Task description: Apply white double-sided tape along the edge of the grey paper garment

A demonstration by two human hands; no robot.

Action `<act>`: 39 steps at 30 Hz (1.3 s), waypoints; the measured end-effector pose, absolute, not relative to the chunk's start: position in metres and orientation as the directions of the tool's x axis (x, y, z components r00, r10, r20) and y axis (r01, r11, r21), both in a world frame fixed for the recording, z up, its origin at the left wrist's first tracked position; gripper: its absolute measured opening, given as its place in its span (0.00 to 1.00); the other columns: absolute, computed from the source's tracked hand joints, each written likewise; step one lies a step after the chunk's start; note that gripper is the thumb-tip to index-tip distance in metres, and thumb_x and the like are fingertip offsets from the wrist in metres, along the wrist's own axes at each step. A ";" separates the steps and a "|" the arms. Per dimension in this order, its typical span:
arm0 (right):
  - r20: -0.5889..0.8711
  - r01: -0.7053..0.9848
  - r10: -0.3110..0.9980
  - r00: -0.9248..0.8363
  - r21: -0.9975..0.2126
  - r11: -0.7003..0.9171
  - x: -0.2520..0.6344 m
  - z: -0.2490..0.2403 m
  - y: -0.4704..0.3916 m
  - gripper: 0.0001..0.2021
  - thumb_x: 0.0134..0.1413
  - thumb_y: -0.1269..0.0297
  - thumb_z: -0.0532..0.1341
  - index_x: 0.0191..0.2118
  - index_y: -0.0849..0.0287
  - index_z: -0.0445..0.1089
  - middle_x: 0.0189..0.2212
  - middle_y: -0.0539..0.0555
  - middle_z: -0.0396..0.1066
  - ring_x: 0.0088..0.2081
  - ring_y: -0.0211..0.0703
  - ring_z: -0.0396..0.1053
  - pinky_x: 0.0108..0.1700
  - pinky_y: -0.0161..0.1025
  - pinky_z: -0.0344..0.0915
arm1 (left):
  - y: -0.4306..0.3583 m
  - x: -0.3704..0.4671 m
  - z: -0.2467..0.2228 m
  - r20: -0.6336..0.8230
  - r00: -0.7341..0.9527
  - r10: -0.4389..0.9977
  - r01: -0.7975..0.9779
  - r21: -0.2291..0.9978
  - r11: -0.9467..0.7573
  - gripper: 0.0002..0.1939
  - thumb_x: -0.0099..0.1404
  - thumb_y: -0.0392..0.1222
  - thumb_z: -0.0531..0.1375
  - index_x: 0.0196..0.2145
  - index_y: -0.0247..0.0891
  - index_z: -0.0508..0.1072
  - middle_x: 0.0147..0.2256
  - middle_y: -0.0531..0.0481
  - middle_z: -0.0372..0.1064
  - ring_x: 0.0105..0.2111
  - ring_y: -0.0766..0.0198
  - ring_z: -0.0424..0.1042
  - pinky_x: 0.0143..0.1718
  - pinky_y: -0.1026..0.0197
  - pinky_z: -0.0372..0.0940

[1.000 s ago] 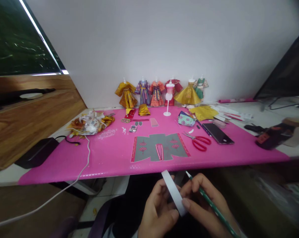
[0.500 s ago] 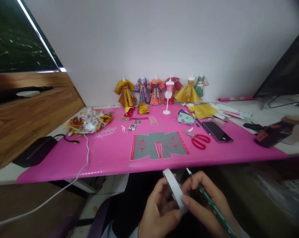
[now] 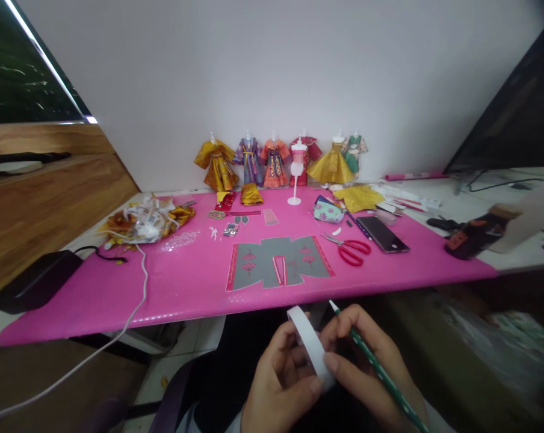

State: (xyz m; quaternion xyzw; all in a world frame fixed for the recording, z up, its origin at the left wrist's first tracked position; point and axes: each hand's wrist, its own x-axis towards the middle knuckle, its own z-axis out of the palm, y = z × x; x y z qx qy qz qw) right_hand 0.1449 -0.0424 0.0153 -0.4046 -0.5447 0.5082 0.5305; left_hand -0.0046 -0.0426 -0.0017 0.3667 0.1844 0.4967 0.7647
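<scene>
In front of the table's near edge, my left hand point(image 3: 278, 382) is closed around a roll of white tape point(image 3: 310, 344), which it holds tilted on edge. My right hand point(image 3: 383, 355) grips a green pencil with white dots point(image 3: 377, 364), its white tip pointing up toward the table. The right thumb and fingertips also touch the tape roll's outer side. Beyond the hands lies a flat grey fabric garment piece point(image 3: 265, 264) with red edging and patterns. A pink-edged narrow strip point(image 3: 279, 270) rests on it.
Red-handled scissors point(image 3: 353, 251) and a phone point(image 3: 383, 234) lie right of the fabric. A bare white mannequin point(image 3: 295, 174) stands before several small dressed forms point(image 3: 276, 162). Scraps point(image 3: 148, 219), a black box point(image 3: 37, 279) and a white cable point(image 3: 141, 294) are left; a dark bottle point(image 3: 479, 233) is right.
The view has swung slightly right, so everything on the table appears farther left. Both hands keep their hold on the tape roll and the pencil.
</scene>
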 end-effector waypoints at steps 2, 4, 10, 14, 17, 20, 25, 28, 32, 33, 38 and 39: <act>0.170 -0.077 0.976 -0.134 -0.984 0.160 0.147 0.017 -0.042 0.10 0.52 0.69 0.63 0.35 0.53 0.59 0.30 0.47 0.68 0.32 0.39 0.66 0.34 0.35 0.63 | -0.043 -0.005 -0.002 0.063 0.427 0.902 -0.617 0.750 0.240 0.27 0.56 0.39 0.70 0.52 0.47 0.69 0.42 0.48 0.74 0.41 0.62 0.73 0.39 0.62 0.63; 0.174 -0.042 0.973 -0.153 -0.985 0.169 0.150 0.018 -0.041 0.08 0.55 0.67 0.62 0.37 0.52 0.60 0.32 0.48 0.69 0.33 0.39 0.67 0.36 0.36 0.64 | -0.043 -0.006 -0.002 0.044 0.397 0.917 -0.613 0.756 0.230 0.28 0.54 0.41 0.70 0.52 0.46 0.69 0.44 0.48 0.73 0.42 0.60 0.73 0.40 0.61 0.64; 0.311 0.104 0.950 -0.007 -0.945 0.310 0.161 0.026 -0.041 0.10 0.67 0.62 0.52 0.49 0.48 0.66 0.32 0.47 0.74 0.35 0.35 0.71 0.39 0.30 0.67 | -0.042 -0.008 -0.002 0.007 0.326 0.945 -0.584 0.788 0.195 0.27 0.55 0.40 0.70 0.52 0.46 0.70 0.45 0.47 0.72 0.41 0.60 0.73 0.39 0.61 0.67; 0.488 0.232 0.870 -0.076 -0.840 0.491 0.166 0.039 -0.046 0.14 0.67 0.58 0.51 0.52 0.45 0.69 0.26 0.48 0.71 0.29 0.37 0.71 0.29 0.30 0.67 | -0.041 -0.009 -0.002 0.028 0.346 0.938 -0.580 0.792 0.190 0.27 0.55 0.40 0.70 0.52 0.45 0.70 0.41 0.48 0.74 0.41 0.60 0.73 0.40 0.61 0.67; 0.576 0.273 0.810 -0.113 -0.766 0.582 0.165 0.048 -0.049 0.09 0.65 0.60 0.55 0.42 0.45 0.74 0.25 0.47 0.70 0.31 0.38 0.71 0.29 0.31 0.67 | -0.042 -0.009 -0.001 0.046 0.369 0.928 -0.593 0.781 0.197 0.26 0.56 0.39 0.69 0.52 0.45 0.70 0.40 0.49 0.74 0.40 0.61 0.73 0.40 0.62 0.66; 0.571 0.302 0.816 -0.091 -0.765 0.569 0.160 0.050 -0.052 0.05 0.61 0.65 0.57 0.35 0.51 0.70 0.27 0.48 0.71 0.37 0.41 0.72 0.37 0.33 0.69 | -0.043 -0.009 0.001 0.056 0.374 0.926 -0.596 0.780 0.193 0.26 0.57 0.39 0.68 0.53 0.45 0.69 0.39 0.49 0.75 0.39 0.63 0.72 0.38 0.64 0.65; 0.530 0.213 0.847 -0.046 -0.823 0.527 0.152 0.047 -0.055 0.04 0.61 0.67 0.56 0.33 0.53 0.61 0.27 0.47 0.67 0.34 0.39 0.72 0.38 0.36 0.71 | -0.044 -0.007 0.006 0.041 0.381 0.924 -0.604 0.767 0.215 0.25 0.57 0.37 0.68 0.53 0.46 0.70 0.37 0.52 0.75 0.37 0.66 0.73 0.40 0.66 0.65; 0.535 0.228 0.841 -0.080 -0.812 0.537 0.150 0.048 -0.055 0.05 0.59 0.70 0.56 0.33 0.53 0.60 0.28 0.47 0.69 0.36 0.39 0.73 0.38 0.35 0.71 | -0.043 -0.007 0.008 0.048 0.399 0.916 -0.603 0.766 0.223 0.25 0.57 0.37 0.68 0.52 0.48 0.71 0.38 0.52 0.76 0.40 0.64 0.74 0.41 0.65 0.65; 0.529 0.236 0.835 -0.149 -0.801 0.550 0.150 0.051 -0.055 0.07 0.55 0.74 0.56 0.32 0.53 0.61 0.28 0.47 0.69 0.34 0.38 0.72 0.34 0.32 0.70 | -0.043 -0.008 0.009 0.051 0.410 0.911 -0.588 0.778 0.221 0.23 0.58 0.35 0.68 0.50 0.50 0.72 0.40 0.52 0.76 0.41 0.63 0.75 0.40 0.65 0.65; 0.529 0.235 0.834 -0.155 -0.800 0.551 0.149 0.052 -0.055 0.07 0.55 0.75 0.56 0.32 0.54 0.61 0.27 0.47 0.69 0.32 0.37 0.72 0.32 0.32 0.69 | -0.043 -0.008 0.009 0.054 0.410 0.911 -0.584 0.782 0.216 0.23 0.58 0.35 0.68 0.49 0.50 0.72 0.40 0.52 0.77 0.41 0.63 0.75 0.40 0.65 0.66; 0.526 0.246 0.836 -0.156 -0.799 0.549 0.147 0.053 -0.055 0.07 0.54 0.75 0.55 0.30 0.55 0.61 0.26 0.48 0.70 0.26 0.35 0.69 0.27 0.31 0.66 | -0.042 -0.007 0.008 0.047 0.397 0.917 -0.548 0.813 0.195 0.22 0.57 0.36 0.68 0.49 0.47 0.71 0.39 0.51 0.76 0.40 0.63 0.74 0.40 0.65 0.66; 0.525 0.245 0.837 -0.157 -0.800 0.548 0.146 0.054 -0.054 0.07 0.54 0.75 0.55 0.30 0.55 0.61 0.26 0.48 0.70 0.26 0.35 0.69 0.27 0.31 0.66 | -0.043 -0.006 0.008 0.043 0.395 0.918 -0.545 0.815 0.196 0.22 0.56 0.37 0.68 0.49 0.46 0.71 0.39 0.50 0.76 0.40 0.63 0.74 0.40 0.65 0.66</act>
